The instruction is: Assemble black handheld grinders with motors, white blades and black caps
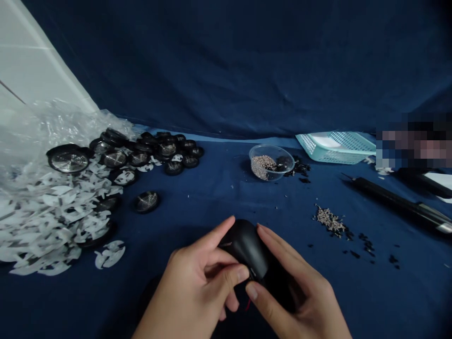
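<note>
A smooth black rounded casing [249, 249] is held between both my hands above the blue cloth, near the bottom middle of the head view. My left hand [208, 278] grips its left side, index finger along the top edge and thumb pressed on the near edge. Around the right side curls my right hand [296, 287], its thumb close to the left thumb. A bit of red wire [247, 305] shows below the casing. The casing's underside is hidden by my fingers.
White plastic pieces [45, 221] heap at left beside round black parts [167, 149] and clear plastic wrap [63, 122]. A clear bowl [271, 176] holds screws. Loose screws [330, 220], a black electric screwdriver [399, 200] and a turquoise basket [335, 155] lie right, near a blurred person's hand.
</note>
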Action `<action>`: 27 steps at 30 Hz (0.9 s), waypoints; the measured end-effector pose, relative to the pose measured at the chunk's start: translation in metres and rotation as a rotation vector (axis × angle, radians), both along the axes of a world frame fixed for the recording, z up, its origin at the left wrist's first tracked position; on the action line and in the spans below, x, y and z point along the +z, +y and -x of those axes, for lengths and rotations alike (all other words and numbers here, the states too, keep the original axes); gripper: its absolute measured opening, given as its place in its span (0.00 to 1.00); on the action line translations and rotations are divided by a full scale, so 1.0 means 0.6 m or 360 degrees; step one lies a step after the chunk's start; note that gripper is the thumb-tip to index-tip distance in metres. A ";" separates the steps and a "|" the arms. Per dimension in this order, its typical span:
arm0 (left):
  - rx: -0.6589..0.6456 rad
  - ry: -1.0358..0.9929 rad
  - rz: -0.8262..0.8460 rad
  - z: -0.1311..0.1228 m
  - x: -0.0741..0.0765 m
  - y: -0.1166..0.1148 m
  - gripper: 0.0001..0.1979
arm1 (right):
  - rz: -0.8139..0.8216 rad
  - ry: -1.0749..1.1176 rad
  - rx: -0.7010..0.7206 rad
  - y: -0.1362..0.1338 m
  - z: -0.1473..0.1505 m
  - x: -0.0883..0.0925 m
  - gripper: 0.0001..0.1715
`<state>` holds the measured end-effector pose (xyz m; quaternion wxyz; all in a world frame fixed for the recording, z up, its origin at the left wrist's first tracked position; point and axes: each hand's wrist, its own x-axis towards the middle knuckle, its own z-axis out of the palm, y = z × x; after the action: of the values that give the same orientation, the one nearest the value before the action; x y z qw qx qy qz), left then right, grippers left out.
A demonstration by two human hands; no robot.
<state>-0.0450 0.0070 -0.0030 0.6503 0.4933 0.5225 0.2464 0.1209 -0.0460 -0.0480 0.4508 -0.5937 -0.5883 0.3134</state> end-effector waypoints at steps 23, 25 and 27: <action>-0.0209 0.0310 -0.0185 -0.007 0.017 0.015 0.33 | 0.0180 0.0341 -0.0095 0.002 0.017 -0.007 0.32; -0.0259 0.0494 -0.0303 -0.003 0.025 0.020 0.30 | 0.0163 0.0323 -0.0100 0.000 0.019 -0.006 0.32; -0.0272 0.0714 -0.0525 0.004 0.032 0.024 0.26 | 0.0153 0.0317 -0.0109 -0.001 0.020 -0.005 0.32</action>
<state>-0.0472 0.0217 0.0164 0.4480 0.6769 0.5626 0.1570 0.1088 -0.0466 -0.0512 0.4883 -0.6003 -0.5044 0.3831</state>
